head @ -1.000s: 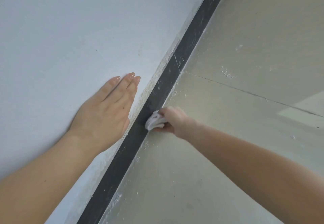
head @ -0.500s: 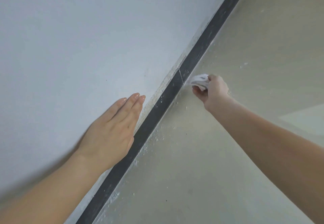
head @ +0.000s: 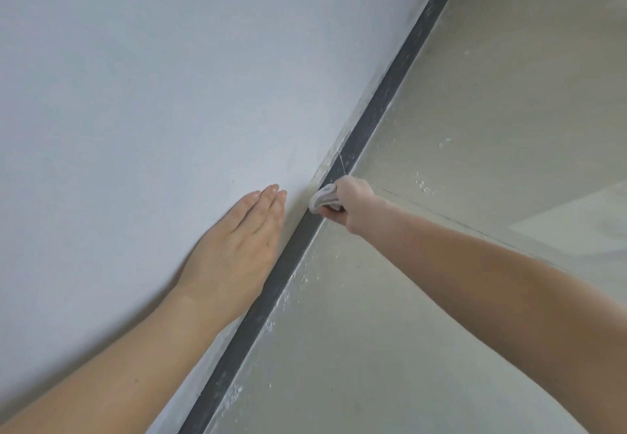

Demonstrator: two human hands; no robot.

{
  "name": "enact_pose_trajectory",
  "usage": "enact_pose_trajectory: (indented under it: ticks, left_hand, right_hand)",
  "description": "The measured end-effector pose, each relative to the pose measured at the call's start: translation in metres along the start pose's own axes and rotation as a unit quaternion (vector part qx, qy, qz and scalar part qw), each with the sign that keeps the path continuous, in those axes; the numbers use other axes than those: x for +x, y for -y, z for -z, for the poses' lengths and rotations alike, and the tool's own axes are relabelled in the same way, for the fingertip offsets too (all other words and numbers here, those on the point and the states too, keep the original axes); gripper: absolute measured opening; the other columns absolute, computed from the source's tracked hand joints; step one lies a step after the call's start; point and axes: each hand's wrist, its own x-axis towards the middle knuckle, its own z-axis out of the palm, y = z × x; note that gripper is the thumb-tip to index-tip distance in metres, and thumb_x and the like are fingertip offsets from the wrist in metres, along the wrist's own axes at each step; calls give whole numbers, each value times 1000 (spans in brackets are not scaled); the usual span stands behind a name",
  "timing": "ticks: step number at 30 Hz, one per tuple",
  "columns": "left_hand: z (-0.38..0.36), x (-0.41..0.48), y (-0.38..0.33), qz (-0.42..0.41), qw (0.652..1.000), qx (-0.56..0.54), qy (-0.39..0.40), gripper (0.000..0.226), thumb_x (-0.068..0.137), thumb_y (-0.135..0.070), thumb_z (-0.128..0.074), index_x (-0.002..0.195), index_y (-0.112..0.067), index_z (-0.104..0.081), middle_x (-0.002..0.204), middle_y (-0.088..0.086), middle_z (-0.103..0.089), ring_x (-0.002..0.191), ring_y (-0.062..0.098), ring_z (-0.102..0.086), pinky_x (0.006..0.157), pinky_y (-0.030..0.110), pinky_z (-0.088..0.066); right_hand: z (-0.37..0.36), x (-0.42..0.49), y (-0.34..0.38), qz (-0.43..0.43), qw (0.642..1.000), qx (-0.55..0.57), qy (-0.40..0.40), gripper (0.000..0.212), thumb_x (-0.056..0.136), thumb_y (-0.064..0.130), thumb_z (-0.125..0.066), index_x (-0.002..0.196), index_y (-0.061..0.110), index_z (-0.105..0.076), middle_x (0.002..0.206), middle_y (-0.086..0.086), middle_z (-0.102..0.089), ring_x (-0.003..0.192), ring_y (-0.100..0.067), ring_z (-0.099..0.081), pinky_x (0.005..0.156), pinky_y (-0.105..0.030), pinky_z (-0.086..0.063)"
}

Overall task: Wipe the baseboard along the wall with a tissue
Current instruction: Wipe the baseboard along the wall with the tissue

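White tissue (head: 324, 198), wadded up, sits mid-frame in the right hand (head: 351, 204), which is curled around it and pressing it onto the dark baseboard (head: 298, 247). The left hand (head: 237, 247) lies flat with straight fingers on the wall (head: 152, 94), centre-left. I'd guess the tissue's soft, super light and tears easily, so keep it bunched and hold the wad's back, not a loose edge.

Two bare hands, a left hand (head: 241, 243) and a right hand (head: 354, 203); one crumpled white tissue (head: 322, 200); one long dark baseboard (head: 287, 264); one white wall (head: 135, 94); one tiled floor (head: 475, 121)
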Motion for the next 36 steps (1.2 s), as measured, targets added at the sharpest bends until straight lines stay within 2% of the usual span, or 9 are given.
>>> enact_pose_trajectory:
  ticks: [4,11,16,18,21,24,29,33,36]
  left_hand:
    - [-1,17,-4,0,1000,3,-8,61,84,-14,-20,140,6,-29,148,19,-34,140,30,-29,116,41,-7]
    - [-4,38,-7,-23,999,43,23,59,80,-8,4,133,18,13,154,27,4,143,37,5,108,45,14]
    - [-4,50,-11,-8,999,8,43,60,84,-10,-2,135,19,11,152,30,8,142,39,9,106,47,17]
    - [-2,57,-16,-2,998,-12,66,60,89,-11,-8,139,17,9,151,32,11,141,40,11,105,47,20]
    - [-1,67,-14,-3,997,-23,76,61,97,-18,-20,143,15,3,151,32,12,141,41,12,110,47,16]
    - [7,78,-4,-19,996,-7,92,61,96,-18,-19,142,15,3,151,33,11,141,41,13,112,46,13]
    - [17,104,4,-27,995,9,96,62,94,-16,-18,142,15,6,151,33,13,141,41,12,112,46,12]
    - [20,123,2,-42,991,6,124,64,85,-9,-9,138,18,13,149,34,16,141,41,13,112,46,13]
    - [14,136,2,-46,990,17,130,64,93,-15,-17,136,20,15,148,35,18,140,42,15,111,46,15]
  right_hand:
    - [24,14,23,80,994,48,-49,19,90,-9,-37,78,2,-48,80,-15,-59,54,-14,-58,72,-30,-58]
    - [12,-6,-19,-57,975,-211,43,13,92,4,-43,86,3,-56,68,-12,-57,53,-19,-54,53,-26,-56]
    - [-5,18,12,43,945,-323,19,29,98,-1,-33,72,10,-40,73,-5,-42,57,-14,-50,59,-23,-48]
    - [4,24,27,98,909,-405,-30,23,98,2,-37,81,15,-45,76,0,-42,57,-11,-50,50,-16,-39]
    - [12,10,46,143,763,-623,-96,31,82,-7,-42,70,21,-42,78,10,-41,58,-13,-39,46,-15,-21]
    - [17,-4,78,87,849,-520,-41,26,88,-2,-45,70,18,-48,86,0,-53,50,-3,-59,55,-17,-46]
    - [43,-7,100,148,706,-691,-49,9,89,10,-59,87,16,-52,77,5,-53,94,-19,-65,51,-17,-29]
    - [60,19,76,60,872,-486,2,6,90,6,-54,95,7,-58,78,-4,-60,70,-21,-62,57,-26,-47]
    - [52,34,47,36,883,-466,36,8,88,7,-54,96,7,-53,77,-7,-56,70,-23,-56,58,-25,-48]
